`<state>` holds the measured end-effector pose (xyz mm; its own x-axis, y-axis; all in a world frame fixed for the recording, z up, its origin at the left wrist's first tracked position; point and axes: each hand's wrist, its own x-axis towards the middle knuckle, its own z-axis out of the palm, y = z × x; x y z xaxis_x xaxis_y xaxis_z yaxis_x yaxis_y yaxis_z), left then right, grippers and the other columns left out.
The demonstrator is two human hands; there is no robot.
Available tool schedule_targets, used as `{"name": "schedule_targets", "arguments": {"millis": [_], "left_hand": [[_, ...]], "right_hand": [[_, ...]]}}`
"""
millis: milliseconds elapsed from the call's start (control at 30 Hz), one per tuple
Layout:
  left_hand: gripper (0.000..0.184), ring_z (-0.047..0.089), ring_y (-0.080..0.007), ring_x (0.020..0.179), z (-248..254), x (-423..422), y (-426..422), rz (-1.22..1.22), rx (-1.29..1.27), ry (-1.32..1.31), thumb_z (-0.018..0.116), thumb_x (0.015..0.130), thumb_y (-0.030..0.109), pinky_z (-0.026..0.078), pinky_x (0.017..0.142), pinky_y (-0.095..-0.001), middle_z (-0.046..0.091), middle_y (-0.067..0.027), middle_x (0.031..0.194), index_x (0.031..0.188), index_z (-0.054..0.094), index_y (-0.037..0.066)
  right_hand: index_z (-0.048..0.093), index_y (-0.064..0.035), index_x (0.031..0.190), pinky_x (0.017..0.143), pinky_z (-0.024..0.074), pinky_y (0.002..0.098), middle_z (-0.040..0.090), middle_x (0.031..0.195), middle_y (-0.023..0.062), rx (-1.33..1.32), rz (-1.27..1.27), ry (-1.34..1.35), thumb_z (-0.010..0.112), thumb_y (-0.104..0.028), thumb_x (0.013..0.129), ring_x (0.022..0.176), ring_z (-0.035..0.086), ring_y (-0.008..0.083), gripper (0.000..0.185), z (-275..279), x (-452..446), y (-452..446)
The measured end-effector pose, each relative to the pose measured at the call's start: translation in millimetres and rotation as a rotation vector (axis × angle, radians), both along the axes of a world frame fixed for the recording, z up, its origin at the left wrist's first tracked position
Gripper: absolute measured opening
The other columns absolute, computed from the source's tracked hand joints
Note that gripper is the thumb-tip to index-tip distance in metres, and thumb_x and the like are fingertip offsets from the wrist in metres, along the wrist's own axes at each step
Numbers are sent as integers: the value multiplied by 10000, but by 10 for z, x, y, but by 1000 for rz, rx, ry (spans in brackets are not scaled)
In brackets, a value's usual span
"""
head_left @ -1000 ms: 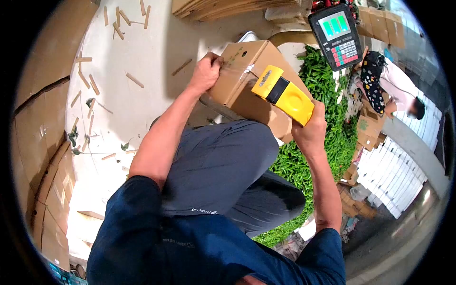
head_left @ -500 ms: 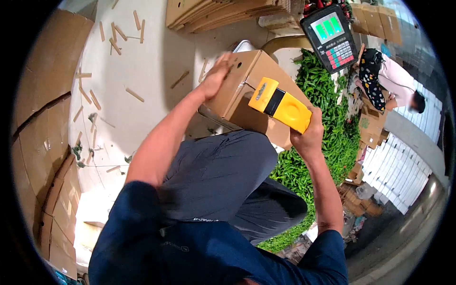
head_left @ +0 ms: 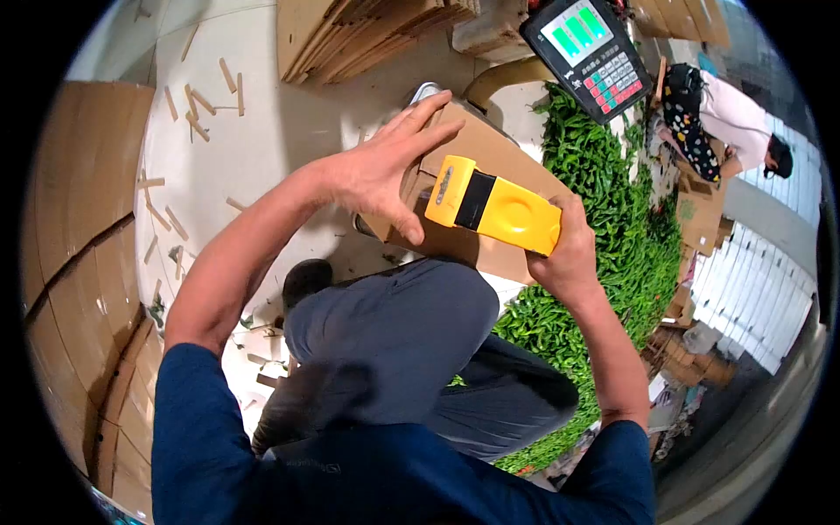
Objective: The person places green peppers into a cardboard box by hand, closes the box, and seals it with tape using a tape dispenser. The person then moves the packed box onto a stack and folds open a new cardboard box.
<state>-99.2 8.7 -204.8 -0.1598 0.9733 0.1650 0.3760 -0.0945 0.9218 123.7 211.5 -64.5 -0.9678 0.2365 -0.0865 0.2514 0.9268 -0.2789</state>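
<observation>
A closed cardboard box (head_left: 503, 149) stands in front of my knees. My right hand (head_left: 567, 249) is wrapped round the near end of a yellow tape dispenser (head_left: 518, 214) with a black band. The dispenser lies across the top of the box; whether it presses on the cardboard I cannot tell. My left hand (head_left: 372, 182) is at the box's left edge, fingers and thumb spread, holding nothing. Its fingertips reach over the upper left corner, perhaps touching it.
Green peppers (head_left: 604, 192) lie heaped right of the box. A scale display (head_left: 588, 57) stands above them. Flattened cartons (head_left: 367, 35) are stacked at the back, and more cardboard (head_left: 87, 254) lines the left. Cardboard strips (head_left: 199, 101) litter the floor. A person (head_left: 722, 118) bends over at the right.
My left hand has come off the box's far left side and spread open nearer the dispenser. The dispenser in my right hand has shifted slightly left and turned flatter.
</observation>
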Motion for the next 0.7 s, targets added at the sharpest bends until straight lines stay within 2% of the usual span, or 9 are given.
{"name": "schedule_targets", "arguments": {"millis": [200,300,433,467,567,600,700], "left_hand": [[1080,206,-483,1497,7,164,60,134,-49,64,877,579,480,281,1201,-557,108,-218,1648,1495,413,143],[1030,174,-486,1509,12,75,32,51,-61,119,846,603,460,284,1201,-572,59,-220,1655,1499,405,206],[968,197,-465,1509,134,40,-8,20,-163,124,759,654,521,301,1190,-584,29,-190,1672,1510,428,210],[991,179,-447,1522,158,34,3,13,-188,158,728,663,601,262,1205,-588,35,-191,1680,1529,422,227],[1038,155,-424,1537,395,20,123,11,-221,727,683,692,716,164,1238,-574,124,-183,1679,1551,397,210],[1126,141,-390,1550,552,47,229,-88,-250,871,615,705,821,71,1255,-551,215,-180,1661,1568,363,143],[1192,138,-370,1555,545,351,691,-168,-213,894,591,707,849,42,1260,-538,252,-168,1652,1574,325,76]], "right_hand": [[508,-21,1151,701,557,459,584,983,178,5,-11,-62,795,-36,673,842,652,407,558,24,-41,-11],[505,-24,1157,680,556,464,581,989,177,32,3,-165,792,-44,678,814,654,407,558,197,-38,-35],[519,-40,1132,683,565,475,644,901,173,79,-197,-232,773,-49,752,776,688,421,457,299,604,582],[521,-37,1129,682,564,474,641,907,175,50,-206,-228,769,-41,748,778,687,420,455,248,804,715],[522,-28,1120,679,564,471,629,926,181,13,-226,-197,756,-17,736,787,684,419,450,166,1196,882],[521,-25,1117,678,563,470,625,933,183,34,-203,-179,752,-11,733,791,683,418,448,138,1166,877],[517,-21,1108,676,560,476,598,944,185,65,-168,-163,760,-15,715,789,673,417,462,121,1123,862]]}}
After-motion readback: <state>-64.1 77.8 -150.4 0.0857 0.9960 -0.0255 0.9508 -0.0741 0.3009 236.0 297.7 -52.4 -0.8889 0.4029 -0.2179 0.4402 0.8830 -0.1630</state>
